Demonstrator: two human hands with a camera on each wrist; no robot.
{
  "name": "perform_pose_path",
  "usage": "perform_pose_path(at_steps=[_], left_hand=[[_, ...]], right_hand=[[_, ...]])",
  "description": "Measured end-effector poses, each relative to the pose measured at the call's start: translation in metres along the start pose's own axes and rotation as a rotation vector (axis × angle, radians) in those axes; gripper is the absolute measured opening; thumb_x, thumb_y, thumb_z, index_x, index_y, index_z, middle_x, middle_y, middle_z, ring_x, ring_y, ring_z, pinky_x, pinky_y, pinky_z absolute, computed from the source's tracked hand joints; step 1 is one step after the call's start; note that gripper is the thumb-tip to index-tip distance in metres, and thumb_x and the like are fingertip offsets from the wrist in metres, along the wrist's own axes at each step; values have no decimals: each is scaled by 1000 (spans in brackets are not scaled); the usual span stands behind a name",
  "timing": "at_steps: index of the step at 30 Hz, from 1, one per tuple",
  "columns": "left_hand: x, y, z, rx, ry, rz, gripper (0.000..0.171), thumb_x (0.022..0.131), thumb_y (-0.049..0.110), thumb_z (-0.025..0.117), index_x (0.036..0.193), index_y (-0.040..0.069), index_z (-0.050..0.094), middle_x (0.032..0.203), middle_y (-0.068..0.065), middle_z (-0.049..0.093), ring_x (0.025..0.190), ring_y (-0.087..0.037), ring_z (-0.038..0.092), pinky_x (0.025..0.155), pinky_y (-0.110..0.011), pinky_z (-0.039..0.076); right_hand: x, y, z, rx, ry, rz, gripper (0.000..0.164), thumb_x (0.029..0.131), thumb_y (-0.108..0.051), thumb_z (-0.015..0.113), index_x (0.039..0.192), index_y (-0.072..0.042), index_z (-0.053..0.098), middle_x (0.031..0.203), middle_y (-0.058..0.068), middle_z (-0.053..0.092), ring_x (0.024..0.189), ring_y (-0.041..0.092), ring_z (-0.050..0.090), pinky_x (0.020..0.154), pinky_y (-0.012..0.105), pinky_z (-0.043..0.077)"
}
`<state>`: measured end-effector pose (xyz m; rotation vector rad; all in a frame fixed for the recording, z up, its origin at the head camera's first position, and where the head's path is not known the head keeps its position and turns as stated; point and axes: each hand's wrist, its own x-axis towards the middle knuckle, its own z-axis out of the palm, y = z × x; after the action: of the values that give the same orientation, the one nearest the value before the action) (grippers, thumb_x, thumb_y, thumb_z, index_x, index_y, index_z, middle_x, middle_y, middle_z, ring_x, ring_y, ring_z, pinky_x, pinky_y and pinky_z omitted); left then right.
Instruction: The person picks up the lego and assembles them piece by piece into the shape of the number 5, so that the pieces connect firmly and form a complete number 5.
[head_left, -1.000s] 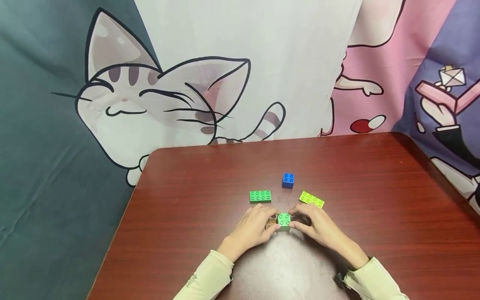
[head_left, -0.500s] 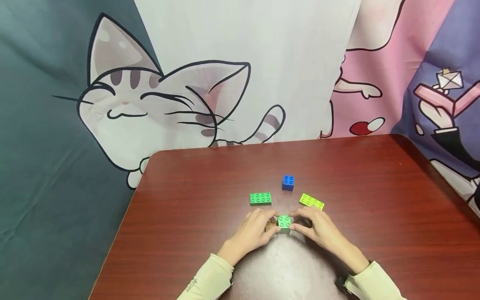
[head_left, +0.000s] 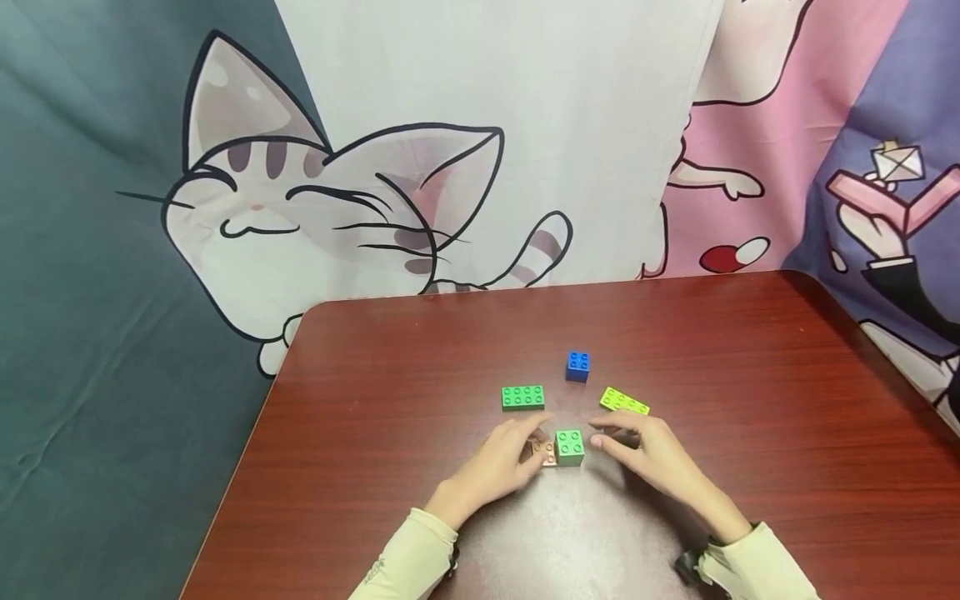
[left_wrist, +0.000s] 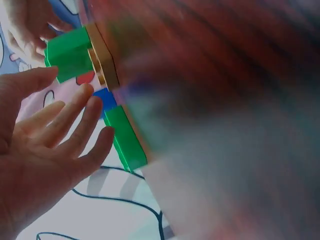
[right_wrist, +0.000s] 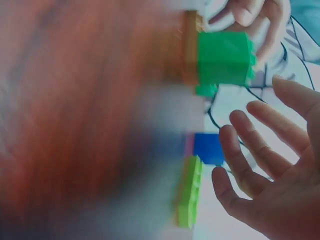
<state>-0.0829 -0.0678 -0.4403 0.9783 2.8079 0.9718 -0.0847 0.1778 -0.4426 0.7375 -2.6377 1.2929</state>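
Note:
A bright green two-by-two toy brick (head_left: 570,450) sits on the right part of a flat orange-brown brick (head_left: 549,455), whose left studs show beside it. My left hand (head_left: 495,462) is just left of this pair, fingers relaxed and apart from the green brick; in the left wrist view the fingers (left_wrist: 75,130) are spread. Whether it touches the orange-brown brick, I cannot tell. To the right, my right hand (head_left: 652,454) stands a small gap off the green brick, thumb and fingers (right_wrist: 250,150) loosely spread with nothing held.
Beyond the hands lie a darker green two-by-four brick (head_left: 522,398), a blue two-by-two brick (head_left: 577,367) and a lime flat brick (head_left: 624,401), close to the right fingertips. All are on a reddish-brown table (head_left: 360,433), with a cartoon cloth (head_left: 600,125) behind its far edge.
Both hands have let go of the green brick and drawn apart, left hand leftward and right hand rightward. The green brick stays on the orange-brown one, more of which now shows.

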Motion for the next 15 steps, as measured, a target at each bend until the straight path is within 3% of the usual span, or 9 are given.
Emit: perform_pose_path(at_steps=[9,12,15], left_hand=[[9,-21,-17,196,166,-127,34,83,16,67,116,9,62,102,-3,62,85,-16,53,72,-31,47],[17,-27,-21,239,168,-195,37,81,18,70,116,11,62,107,-5,60,88,-20,52,71,-35,47],[26,-33,-22,260,109,-251,43,81,20,71,121,11,59,114,-7,56,97,-25,51,74,-39,46]], right_hand=[[-10,9,-24,-135,56,85,20,81,-13,72,100,-6,70,91,0,67,80,16,63,69,37,54],[-17,11,-26,-129,53,113,20,82,-14,72,100,-6,70,93,0,67,81,16,64,68,35,54],[-23,13,-26,-128,40,135,20,83,-15,71,101,-6,69,94,0,67,85,17,64,71,35,53]])
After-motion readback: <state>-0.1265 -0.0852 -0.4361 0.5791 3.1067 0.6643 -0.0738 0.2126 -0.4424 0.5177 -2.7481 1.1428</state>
